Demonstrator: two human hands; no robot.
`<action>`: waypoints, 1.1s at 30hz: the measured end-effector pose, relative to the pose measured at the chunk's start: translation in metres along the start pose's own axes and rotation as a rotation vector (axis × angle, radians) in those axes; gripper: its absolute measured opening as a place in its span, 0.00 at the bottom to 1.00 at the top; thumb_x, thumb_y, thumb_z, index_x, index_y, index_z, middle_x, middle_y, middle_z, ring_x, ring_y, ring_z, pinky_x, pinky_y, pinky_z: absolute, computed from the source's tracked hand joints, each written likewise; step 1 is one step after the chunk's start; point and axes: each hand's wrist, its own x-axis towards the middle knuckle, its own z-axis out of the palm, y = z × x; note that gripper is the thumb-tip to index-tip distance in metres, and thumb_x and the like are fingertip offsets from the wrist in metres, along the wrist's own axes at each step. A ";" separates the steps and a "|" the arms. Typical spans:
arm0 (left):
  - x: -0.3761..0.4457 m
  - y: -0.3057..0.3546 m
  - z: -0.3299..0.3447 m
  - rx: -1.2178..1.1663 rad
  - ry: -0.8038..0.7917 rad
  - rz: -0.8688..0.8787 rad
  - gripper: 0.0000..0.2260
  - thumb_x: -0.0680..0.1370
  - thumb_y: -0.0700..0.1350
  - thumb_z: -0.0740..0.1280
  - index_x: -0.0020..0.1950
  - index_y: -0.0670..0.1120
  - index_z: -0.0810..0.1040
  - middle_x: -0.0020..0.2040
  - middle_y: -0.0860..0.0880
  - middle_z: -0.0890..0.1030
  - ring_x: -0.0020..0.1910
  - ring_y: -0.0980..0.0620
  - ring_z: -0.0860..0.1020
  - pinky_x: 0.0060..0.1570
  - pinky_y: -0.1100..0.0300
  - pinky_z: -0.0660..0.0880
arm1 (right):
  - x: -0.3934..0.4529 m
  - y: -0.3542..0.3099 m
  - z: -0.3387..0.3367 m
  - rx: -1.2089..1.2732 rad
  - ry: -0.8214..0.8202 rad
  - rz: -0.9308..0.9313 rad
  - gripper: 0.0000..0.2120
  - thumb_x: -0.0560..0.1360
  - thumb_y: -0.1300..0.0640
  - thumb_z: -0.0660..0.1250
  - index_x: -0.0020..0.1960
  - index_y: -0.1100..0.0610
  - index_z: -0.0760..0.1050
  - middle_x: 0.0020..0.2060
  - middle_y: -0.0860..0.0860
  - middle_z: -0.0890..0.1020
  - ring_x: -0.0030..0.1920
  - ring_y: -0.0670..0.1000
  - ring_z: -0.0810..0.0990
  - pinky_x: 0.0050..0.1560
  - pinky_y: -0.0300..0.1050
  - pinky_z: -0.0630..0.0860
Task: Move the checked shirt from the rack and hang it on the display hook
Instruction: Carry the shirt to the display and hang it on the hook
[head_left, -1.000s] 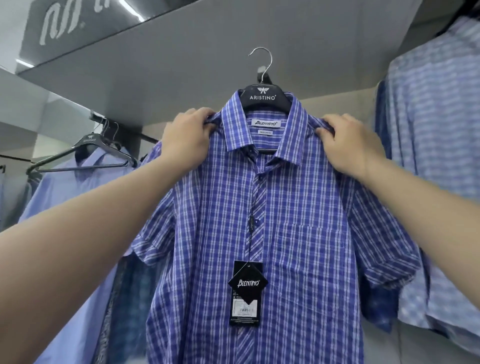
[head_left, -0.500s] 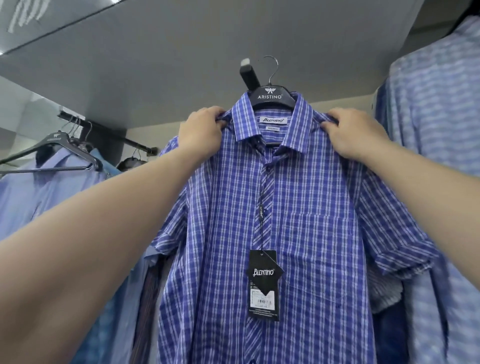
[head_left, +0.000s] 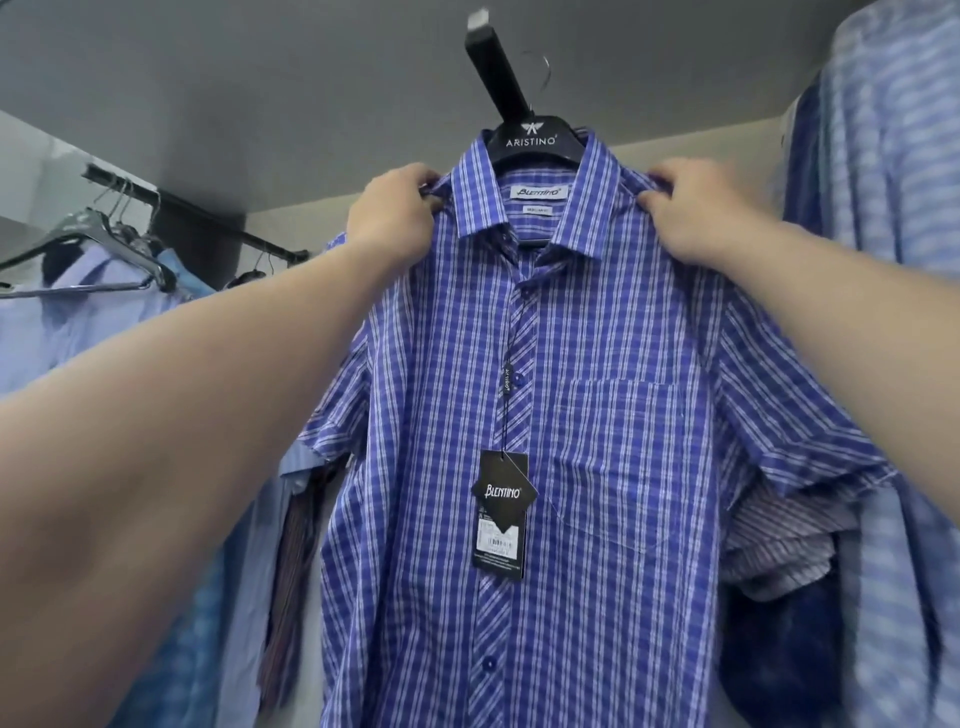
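**Fingers pinching both shoulders of the shirt, just under the hook**

Fingers (head_left: 423, 189) of the left hand (head_left: 392, 215) are clamping a fold of cloth at one shoulder of the shirt (head_left: 571, 415); fingers (head_left: 655, 200) of the right hand (head_left: 696, 213) are pinching the other shoulder in the same way. Both grips are closing on fabric, with the hanger's arms presumably inside it. Between the two hands, the collar is standing open, showing a white label. Just above the fingers, the black neck of the hanger (head_left: 535, 140) is sitting inside the collar, and its thin wire loop (head_left: 543, 78) is reaching up beside the hook (head_left: 496, 73), a dark bar slanting down from overhead. Whether the loop is already resting over the bar is not clear, since the bar is hiding part of it. Below the hands, the shirt is hanging flat and full length, and a black tag (head_left: 504, 512) is dangling on a string near the buttons. Out to the left of the fingers, a rail (head_left: 208, 218) is carrying other shirts.

Cloth like this is likely light, soft and limp, so it is probably easiest to steer by the hanger's stiff shoulders, where the hands are now. Pulling on the fabric alone could slide it off.
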 end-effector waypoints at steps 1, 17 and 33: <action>0.000 -0.001 0.001 -0.002 -0.004 -0.002 0.10 0.81 0.44 0.63 0.61 0.50 0.79 0.59 0.47 0.82 0.56 0.44 0.79 0.55 0.49 0.75 | 0.000 0.001 0.001 0.002 0.002 0.000 0.15 0.82 0.52 0.60 0.65 0.57 0.76 0.59 0.59 0.81 0.56 0.63 0.78 0.57 0.56 0.74; -0.015 -0.017 0.014 -0.014 -0.066 -0.022 0.10 0.80 0.43 0.65 0.60 0.49 0.79 0.58 0.44 0.82 0.56 0.42 0.79 0.56 0.48 0.75 | -0.023 0.001 0.011 -0.150 0.003 -0.048 0.17 0.82 0.49 0.59 0.66 0.56 0.75 0.60 0.60 0.81 0.58 0.65 0.78 0.59 0.60 0.75; -0.030 -0.026 0.014 0.013 -0.100 -0.018 0.10 0.80 0.46 0.65 0.61 0.49 0.78 0.58 0.44 0.82 0.55 0.41 0.79 0.54 0.48 0.76 | -0.045 0.000 0.019 -0.228 -0.001 -0.038 0.16 0.83 0.49 0.57 0.64 0.55 0.75 0.57 0.60 0.80 0.55 0.65 0.77 0.56 0.59 0.75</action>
